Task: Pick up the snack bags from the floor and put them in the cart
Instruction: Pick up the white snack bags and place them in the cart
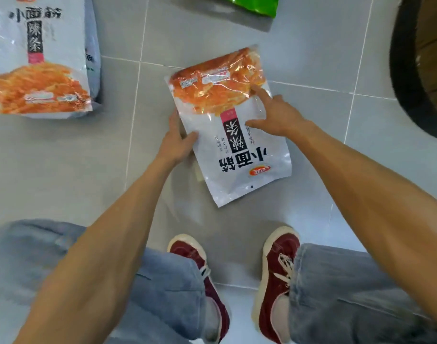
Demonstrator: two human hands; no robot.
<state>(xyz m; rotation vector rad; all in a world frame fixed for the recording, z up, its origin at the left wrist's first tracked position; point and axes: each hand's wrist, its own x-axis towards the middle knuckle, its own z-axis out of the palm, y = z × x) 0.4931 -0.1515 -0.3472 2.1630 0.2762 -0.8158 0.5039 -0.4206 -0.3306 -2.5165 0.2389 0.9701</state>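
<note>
Left hand [177,142] and right hand [277,115]: bare, as are both forearms. Legwear: faded light-blue denim jeans [162,281], at 5 and 7 o'clock. Footwear at 6 o'clock: dark red canvas sneakers [195,254], off-white rubber soles and toe caps, white laces [285,265].

Snack bags: we count four.
- White with orange print, three: the middle bag [237,150], the upper-left bag [38,70], and a third bag [93,53], of which only an edge shows beneath the upper-left one.
- Green, one: the green bag [252,3], cut off by the top edge.

Hands: we count two, the left hand [177,142] and the right hand [274,115].

Red shoes: we count two, the left shoe [195,264] and the right shoe [274,281].

Dark curved object [410,83] at the right edge: we count one; we cannot tell its kind.
</note>
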